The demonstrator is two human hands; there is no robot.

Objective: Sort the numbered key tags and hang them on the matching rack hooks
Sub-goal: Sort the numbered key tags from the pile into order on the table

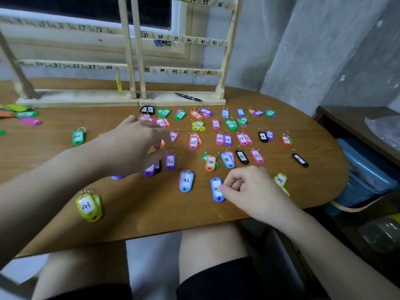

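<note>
Blue key tag (217,189) marked 4-something, flat near the table's (151,213) front edge, pinched at its right side by the right hand (249,189), fingers curled. Tag 42 (186,181) just left of it. Left hand (138,146) hovering mid-table over blurred tags, fingers apart, seemingly holding nothing. Wooden rack (181,72) along the back edge.

Soft, even indoor light falls from above, leaving the wooden counter (281,191) evenly lit with only faint shadows under the arms, while the window (151,11) behind the rack (227,61) is dark. Wide-angle distortion bows the counter edge and bends the rack's uprights towards the frame's borders. The left hand (134,146) and the left rack rails are smeared by motion blur, whereas tags in the middle read fairly sharp.
</note>
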